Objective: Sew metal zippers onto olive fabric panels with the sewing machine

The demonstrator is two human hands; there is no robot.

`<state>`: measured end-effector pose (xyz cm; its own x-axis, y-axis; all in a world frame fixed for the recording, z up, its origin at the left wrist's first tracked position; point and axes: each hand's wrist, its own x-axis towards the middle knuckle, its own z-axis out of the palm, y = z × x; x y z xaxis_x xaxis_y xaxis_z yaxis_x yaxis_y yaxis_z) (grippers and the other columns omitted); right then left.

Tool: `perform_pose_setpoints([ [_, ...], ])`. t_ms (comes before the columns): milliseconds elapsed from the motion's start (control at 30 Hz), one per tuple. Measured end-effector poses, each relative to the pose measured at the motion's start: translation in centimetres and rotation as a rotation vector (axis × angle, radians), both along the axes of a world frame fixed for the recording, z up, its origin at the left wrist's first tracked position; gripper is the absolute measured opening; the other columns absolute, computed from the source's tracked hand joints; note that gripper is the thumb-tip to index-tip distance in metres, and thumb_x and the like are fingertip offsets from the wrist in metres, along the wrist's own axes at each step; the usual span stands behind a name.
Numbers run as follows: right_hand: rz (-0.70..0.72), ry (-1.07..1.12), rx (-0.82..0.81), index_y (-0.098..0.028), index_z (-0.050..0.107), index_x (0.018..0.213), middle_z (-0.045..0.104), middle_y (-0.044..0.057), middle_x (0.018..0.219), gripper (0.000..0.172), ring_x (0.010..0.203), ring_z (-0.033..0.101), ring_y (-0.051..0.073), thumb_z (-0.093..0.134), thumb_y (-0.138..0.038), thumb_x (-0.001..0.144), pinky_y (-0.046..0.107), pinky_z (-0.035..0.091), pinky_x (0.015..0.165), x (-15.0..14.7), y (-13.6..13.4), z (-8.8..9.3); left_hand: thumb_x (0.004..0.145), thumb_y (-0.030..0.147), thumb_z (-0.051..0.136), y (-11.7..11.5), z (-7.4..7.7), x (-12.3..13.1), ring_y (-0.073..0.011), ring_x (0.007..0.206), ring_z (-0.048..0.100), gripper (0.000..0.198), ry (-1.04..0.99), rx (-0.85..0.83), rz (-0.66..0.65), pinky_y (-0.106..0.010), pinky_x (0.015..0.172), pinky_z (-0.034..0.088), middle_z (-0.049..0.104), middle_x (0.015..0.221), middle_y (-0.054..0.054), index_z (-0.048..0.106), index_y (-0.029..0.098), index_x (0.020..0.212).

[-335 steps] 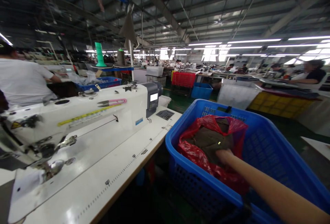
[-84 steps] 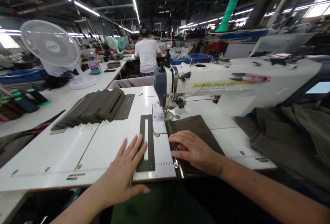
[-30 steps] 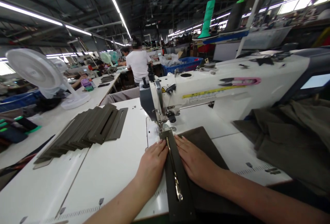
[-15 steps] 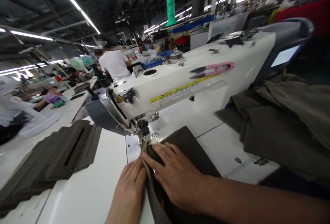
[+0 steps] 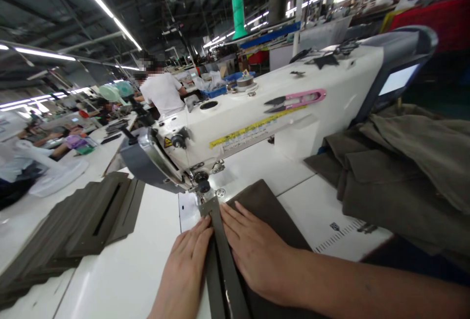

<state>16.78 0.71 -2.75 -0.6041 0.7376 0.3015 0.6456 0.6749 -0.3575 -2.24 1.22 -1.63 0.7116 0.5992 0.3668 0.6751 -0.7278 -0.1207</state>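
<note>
One flat olive-brown strip of stiff material with a long narrow slot [image 5: 226,260] is laid lengthwise over a dark olive-brown cloth panel with a squared corner [image 5: 264,211], its far end brought close to the needle of a white industrial sewing machine with a dark grey head cover [image 5: 253,101]. Whether that end is caught under the foot cannot be told. Something metallic glints low in the slot, too small to be made out. The strip's left side is pressed by the person's bare left hand [image 5: 187,255], its fingers laid out flat and close together. The right edge is met by the fingertips of the bare right hand [image 5: 253,255], which is spread flat over the panel; nothing is seen to be gripped by either hand.

As far as can be judged, the strip and panel are already placed together and lined up at the needle. No stitches can be made out on the visible part, so the sewing of this piece is judged to be barely begun, if at all. More slotted olive-brown strips, fanned in a stack [image 5: 73,226], are seen loose at the left on the smooth white worktop [image 5: 99,284], apart from the panel.

At the right, a rumpled heap of olive-brown cloth [image 5: 396,172] is piled. On the machine's arm, pink-handled thread snips [image 5: 308,96] are carried above a yellow printed tape [image 5: 257,126]. Beyond the machine, a person in a white shirt [image 5: 161,93] is seen, with a tall green thread cone [image 5: 238,6] held up farther right
</note>
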Motion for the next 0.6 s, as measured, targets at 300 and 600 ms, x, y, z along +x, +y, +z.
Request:
perform_pose_setpoints([
  [300,0.048,-0.123,0.007,-0.013,0.028,0.137,0.028,0.013,0.141,0.052,0.131,0.018,0.024,0.037,-0.016,0.085,0.048,0.024,0.106,-0.1,0.1,-0.2,0.084,0.010,0.041,-1.1,-0.1,0.4,-0.0246,0.099,0.056,0.025,-0.158,-0.088,0.128,-0.042,0.080,0.051,0.057,0.112,-0.015,0.059,0.014,0.100],
  [600,0.073,-0.176,0.135,-0.011,0.032,0.135,0.032,0.014,0.138,0.050,0.130,0.022,0.023,0.037,-0.016,0.086,0.047,0.028,0.104,-0.7,3.0,-0.8,0.084,0.007,0.044,1.8,-0.7,-0.2,-0.0232,0.100,0.057,0.021,-0.146,-0.030,0.089,-0.041,0.087,0.049,0.060,0.107,-0.014,0.059,0.012,0.098],
])
